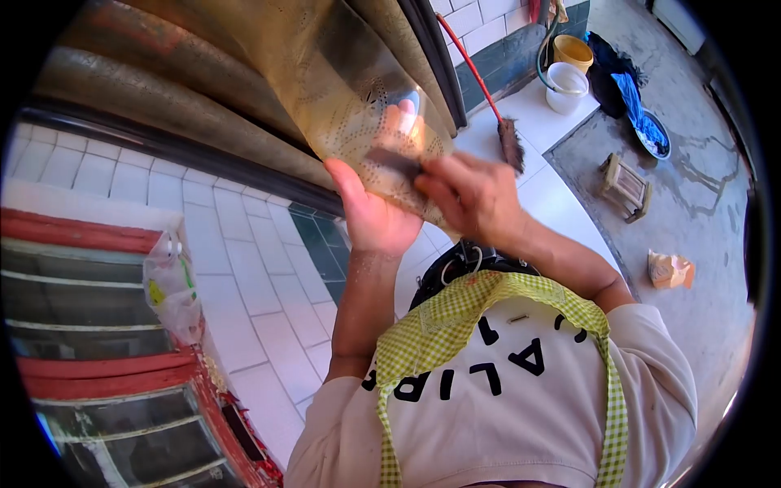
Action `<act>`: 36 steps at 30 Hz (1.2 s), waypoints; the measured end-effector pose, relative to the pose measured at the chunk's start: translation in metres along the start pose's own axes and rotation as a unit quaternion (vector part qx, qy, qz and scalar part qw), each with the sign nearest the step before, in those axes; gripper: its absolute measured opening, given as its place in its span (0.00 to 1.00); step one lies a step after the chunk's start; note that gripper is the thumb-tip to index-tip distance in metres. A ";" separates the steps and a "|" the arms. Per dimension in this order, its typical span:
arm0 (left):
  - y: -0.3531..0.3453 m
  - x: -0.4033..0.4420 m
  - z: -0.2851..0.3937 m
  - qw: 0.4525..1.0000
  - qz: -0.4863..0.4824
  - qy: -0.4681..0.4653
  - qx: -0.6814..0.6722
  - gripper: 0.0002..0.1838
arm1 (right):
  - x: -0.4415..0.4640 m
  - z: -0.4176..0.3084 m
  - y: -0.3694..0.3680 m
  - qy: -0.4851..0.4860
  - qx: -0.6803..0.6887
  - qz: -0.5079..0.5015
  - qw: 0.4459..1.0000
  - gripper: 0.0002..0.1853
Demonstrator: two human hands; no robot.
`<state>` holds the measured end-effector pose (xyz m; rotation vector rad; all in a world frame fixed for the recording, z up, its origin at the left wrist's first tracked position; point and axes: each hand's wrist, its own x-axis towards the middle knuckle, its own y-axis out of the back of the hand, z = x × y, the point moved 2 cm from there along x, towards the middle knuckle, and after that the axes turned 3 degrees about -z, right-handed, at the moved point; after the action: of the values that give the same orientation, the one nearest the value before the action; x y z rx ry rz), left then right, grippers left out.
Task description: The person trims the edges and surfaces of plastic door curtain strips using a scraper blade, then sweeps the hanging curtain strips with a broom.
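Observation:
A translucent, yellowish plastic curtain strip point(333, 89) with a dotted pattern hangs down in front of me. My left hand point(378, 215) lies flat behind its lower part, palm against the sheet. Its stretched fingers show through the plastic, and the thumb stands out past the left edge. In front of the strip, my right hand point(480, 195) is closed on a dark, flat, blade-like piece point(394, 161). That piece lies against or very close to the plastic, over the left palm. Motion blurs it, so its exact kind is unclear.
Right of the strip, a red-handled brush point(510, 142) leans by the tiled wall. Beyond are a white bucket point(567, 88), a tan bucket point(573, 54), a basin point(655, 134) with blue cloth, a small stool point(625, 189) and a paper bag point(671, 269). At left is a red-framed window point(98, 370).

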<state>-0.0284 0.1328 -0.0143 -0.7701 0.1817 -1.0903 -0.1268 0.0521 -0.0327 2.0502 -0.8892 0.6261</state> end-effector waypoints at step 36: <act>-0.005 0.000 0.001 0.997 0.007 0.014 -0.080 0.45 | 0.002 -0.003 0.006 0.010 0.000 -0.026 1.000 0.08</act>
<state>-0.0314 0.1322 -0.0108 -0.8952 0.2995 -1.0819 -0.1303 0.0509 -0.0271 2.0571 -0.8209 0.6164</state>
